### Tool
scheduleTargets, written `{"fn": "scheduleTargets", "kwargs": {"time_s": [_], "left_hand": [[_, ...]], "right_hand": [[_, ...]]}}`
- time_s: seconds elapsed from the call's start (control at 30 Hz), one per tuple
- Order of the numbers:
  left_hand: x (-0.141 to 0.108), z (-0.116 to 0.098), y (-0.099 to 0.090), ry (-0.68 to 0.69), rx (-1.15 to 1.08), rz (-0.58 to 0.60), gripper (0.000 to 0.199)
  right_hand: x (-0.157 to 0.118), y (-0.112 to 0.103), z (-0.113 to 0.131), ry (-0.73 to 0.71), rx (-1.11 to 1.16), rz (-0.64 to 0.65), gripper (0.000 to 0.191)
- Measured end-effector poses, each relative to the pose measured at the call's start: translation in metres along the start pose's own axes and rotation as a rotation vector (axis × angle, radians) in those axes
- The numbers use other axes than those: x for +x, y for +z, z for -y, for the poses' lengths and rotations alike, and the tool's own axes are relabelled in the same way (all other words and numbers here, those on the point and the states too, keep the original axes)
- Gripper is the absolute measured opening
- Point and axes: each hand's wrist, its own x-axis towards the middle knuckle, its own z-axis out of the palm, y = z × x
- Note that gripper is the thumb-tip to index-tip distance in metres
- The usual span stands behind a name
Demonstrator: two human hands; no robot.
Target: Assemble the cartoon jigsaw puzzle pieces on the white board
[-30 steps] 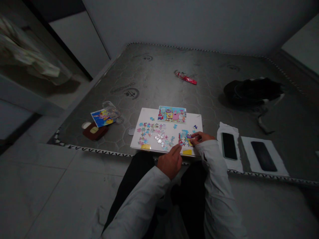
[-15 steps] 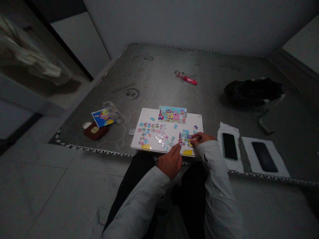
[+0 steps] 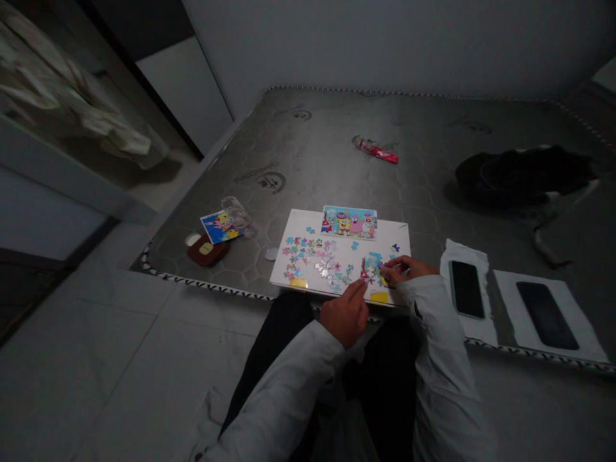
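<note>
A white board [image 3: 301,222] carries loose jigsaw pieces [image 3: 327,266] and a partly joined cartoon patch [image 3: 370,264] near its right front. My right hand [image 3: 407,268] pinches a small purple-tinted jigsaw piece [image 3: 382,265] at the patch's right side, its fingertips partly covering the patch. At the front edge, my left hand [image 3: 345,313] reaches in with its index and middle fingers extended, their tips at the patch's lower left. A cartoon picture card [image 3: 350,222] lies at the board's back edge, above the pieces.
Left of the board are a brown case [image 3: 208,251], a blue card [image 3: 219,228], a clear plastic container [image 3: 238,215] and a round disc [image 3: 271,253]. Two phones [image 3: 466,289] rest on white sheets at right. A red packet [image 3: 378,151] and dark bag [image 3: 524,173] lie farther back.
The camera has turned slightly left, so everything sits further right in view. My right fingertips have lifted and tilted a little with the piece; my left hand stays by the patch.
</note>
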Motion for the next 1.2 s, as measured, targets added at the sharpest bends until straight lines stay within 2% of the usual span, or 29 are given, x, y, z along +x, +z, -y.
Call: {"fn": "scheduleTargets", "kwargs": {"time_s": [0.3,0.53,0.7,0.8,0.9,1.2], "left_hand": [[-0.003,0.004,0.008,0.112,-0.036,-0.052,0.041],[-0.003,0.005,0.008,0.133,-0.051,-0.102,0.038],[-0.005,0.006,0.002,0.149,-0.047,-0.174,0.03],[-0.005,0.006,-0.001,0.163,-0.028,-0.207,0.026],[-0.004,0.006,-0.002,0.164,0.008,-0.228,0.029],[-0.002,0.003,-0.004,0.135,0.007,-0.197,0.03]], "right_hand": [[0.002,0.001,-0.004,-0.038,-0.067,0.002,0.028],[0.015,0.018,-0.013,-0.035,-0.109,-0.019,0.028],[0.015,0.034,0.008,-0.142,-0.233,0.015,0.018],[0.01,0.038,0.024,-0.201,-0.29,0.102,0.015],[0.009,0.039,0.03,-0.242,-0.305,0.2,0.016],[0.018,0.035,0.005,-0.165,-0.3,0.049,0.021]]}}
